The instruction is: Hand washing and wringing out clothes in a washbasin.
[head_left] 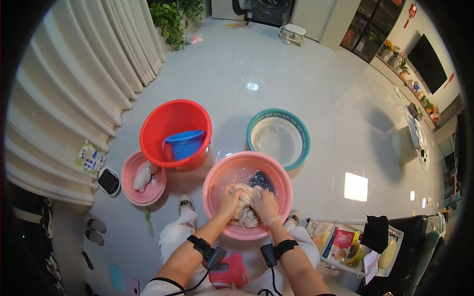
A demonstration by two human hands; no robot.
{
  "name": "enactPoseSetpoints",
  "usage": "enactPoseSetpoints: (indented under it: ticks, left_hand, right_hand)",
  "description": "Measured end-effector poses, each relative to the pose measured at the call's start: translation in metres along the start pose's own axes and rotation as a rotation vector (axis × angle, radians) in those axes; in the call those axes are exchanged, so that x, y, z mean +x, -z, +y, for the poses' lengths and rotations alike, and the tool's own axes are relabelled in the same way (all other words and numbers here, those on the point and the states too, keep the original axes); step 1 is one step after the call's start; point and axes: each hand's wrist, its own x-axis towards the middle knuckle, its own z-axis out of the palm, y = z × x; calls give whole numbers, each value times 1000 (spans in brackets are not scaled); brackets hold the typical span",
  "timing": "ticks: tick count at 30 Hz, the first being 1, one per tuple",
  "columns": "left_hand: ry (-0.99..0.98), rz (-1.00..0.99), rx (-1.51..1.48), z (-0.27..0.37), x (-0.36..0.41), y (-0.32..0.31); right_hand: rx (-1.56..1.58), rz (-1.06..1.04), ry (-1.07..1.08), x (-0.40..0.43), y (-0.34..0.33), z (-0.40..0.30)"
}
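A pink plastic basin (249, 158) stands on the floor between my feet, with water in it. My left hand (229, 201) and my right hand (267, 206) both grip a bunched, wet, cream-coloured cloth (245, 211) in the lower part of this basin. The cloth is folded between the two hands; its underside is hidden. Dark blue fabric (261, 180) lies in the water just beyond my right hand. Black straps with small devices and cables sit on both forearms.
Beyond the basin are a teal-rimmed basin (305, 138) and a red bucket (174, 107) holding a blue bucket (187, 145). At left stands a smaller pink basin (127, 185) with white cloth (142, 178). A white cart (339, 264) is at right; a pink plastic item (229, 272) lies beneath my arms.
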Motion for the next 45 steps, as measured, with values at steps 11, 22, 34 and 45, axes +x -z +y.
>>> enactPoseSetpoints:
  ticks: [11,22,34,45]
  left_hand:
    - [634,-503,-865,-84,52,16]
    - [19,-360,36,58,-34,-8]
    - [-370,-642,122,111,-39,18]
    - [70,-841,-47,114,-26,31]
  right_hand:
    - [663,-72,149,-48,-9,-76]
    - [-60,-212,89,14,52,-8]
    - [605,-392,169,-9,75,-28]
    - [961,-264,82,-47,143,-80]
